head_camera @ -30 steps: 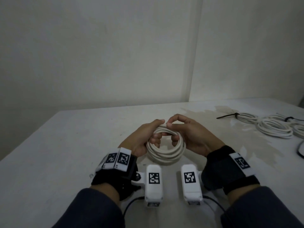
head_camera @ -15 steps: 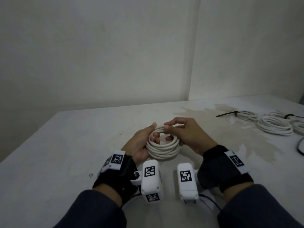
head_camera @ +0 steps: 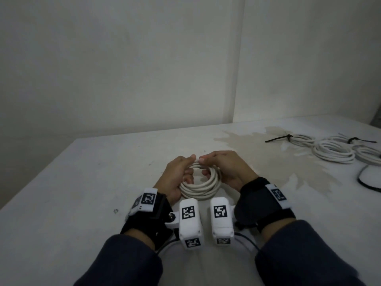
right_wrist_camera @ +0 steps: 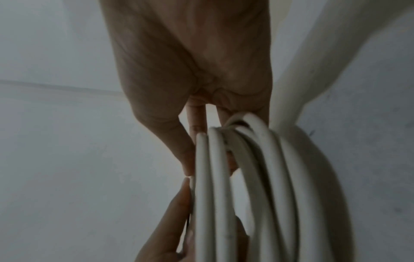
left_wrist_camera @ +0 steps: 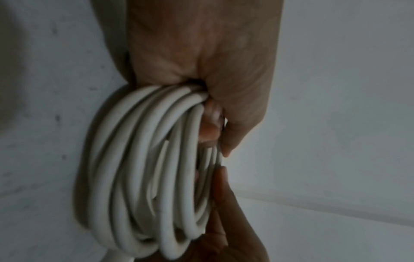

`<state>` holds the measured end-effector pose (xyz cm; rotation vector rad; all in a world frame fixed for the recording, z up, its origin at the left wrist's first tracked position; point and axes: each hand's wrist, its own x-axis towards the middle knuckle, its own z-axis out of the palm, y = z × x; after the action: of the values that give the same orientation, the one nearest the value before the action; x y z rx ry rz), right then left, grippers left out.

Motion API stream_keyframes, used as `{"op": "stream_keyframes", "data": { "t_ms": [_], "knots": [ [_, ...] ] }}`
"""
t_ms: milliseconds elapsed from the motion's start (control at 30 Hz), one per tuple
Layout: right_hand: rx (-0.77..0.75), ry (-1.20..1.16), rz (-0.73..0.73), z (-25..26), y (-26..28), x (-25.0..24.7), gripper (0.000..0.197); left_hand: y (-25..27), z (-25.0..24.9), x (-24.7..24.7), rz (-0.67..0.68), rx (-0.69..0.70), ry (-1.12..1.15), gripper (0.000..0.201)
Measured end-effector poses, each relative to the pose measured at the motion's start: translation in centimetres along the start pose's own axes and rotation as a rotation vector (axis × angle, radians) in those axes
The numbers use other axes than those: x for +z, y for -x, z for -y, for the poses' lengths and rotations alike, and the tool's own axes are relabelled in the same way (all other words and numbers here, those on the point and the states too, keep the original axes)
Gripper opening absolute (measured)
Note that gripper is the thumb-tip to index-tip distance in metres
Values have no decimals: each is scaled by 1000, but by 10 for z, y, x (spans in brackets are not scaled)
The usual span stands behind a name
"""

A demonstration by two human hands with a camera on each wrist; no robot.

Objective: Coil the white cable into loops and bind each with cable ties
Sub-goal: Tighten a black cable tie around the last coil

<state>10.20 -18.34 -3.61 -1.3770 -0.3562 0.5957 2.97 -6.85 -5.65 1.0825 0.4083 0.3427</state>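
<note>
A white cable [head_camera: 198, 187] wound into several round loops sits just above the table between both hands. My left hand [head_camera: 179, 174] grips the coil's left side, fingers through the middle and thumb on top. My right hand [head_camera: 224, 170] grips the right side the same way, and the two thumbs nearly meet at the coil's far top. In the left wrist view the coil [left_wrist_camera: 143, 177] fills the middle under the left hand [left_wrist_camera: 208, 99]. The right wrist view shows the loops [right_wrist_camera: 246, 186] running down from my right hand [right_wrist_camera: 197, 106]. No cable tie shows on this coil.
Several finished white coils [head_camera: 334, 152] lie at the table's right back, bound with black cable ties [head_camera: 278, 138]. A thin black cord [head_camera: 365, 182] curves near the right edge. A brownish stain [head_camera: 268, 157] covers the table right of the hands. Walls close off the back.
The hands have lowered with the coil, and the thumbs have come together on top of the loops. The coil lies flatter than a second ago.
</note>
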Motion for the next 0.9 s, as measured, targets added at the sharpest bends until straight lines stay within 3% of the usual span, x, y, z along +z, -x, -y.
{"op": "stream_keyframes", "data": {
  "t_ms": [67, 133, 267, 400, 533, 633, 733, 833, 900],
  "knots": [
    [48, -13, 24, 2, 9, -2, 2, 5, 2, 2, -8, 44, -59, 37],
    [78, 41, 1, 3, 15, -12, 9, 8, 4, 5, -22, 80, -85, 39],
    [26, 145, -225, 11, 18, -57, 4, 9, 6, 7, -35, 103, -27, 41],
    [-93, 544, -615, 20, 11, -141, 13, 8, 15, 23, -23, 106, -28, 39],
    [129, 1011, -840, 37, 26, -214, 38, 4, 27, 48, -1, 114, -41, 39],
    [300, 1152, -823, 37, 36, -244, 47, 1, 30, 57, 19, 92, -42, 39],
    [326, 1155, -796, 36, 42, -245, 33, 1, 30, 56, 19, 86, -37, 39],
    [212, 1040, -709, 43, 41, -223, 2, 2, 29, 55, 10, 87, -31, 38],
    [48, 720, -603, 45, 36, -193, 24, 3, 29, 54, 6, 87, -27, 38]
  ]
}}
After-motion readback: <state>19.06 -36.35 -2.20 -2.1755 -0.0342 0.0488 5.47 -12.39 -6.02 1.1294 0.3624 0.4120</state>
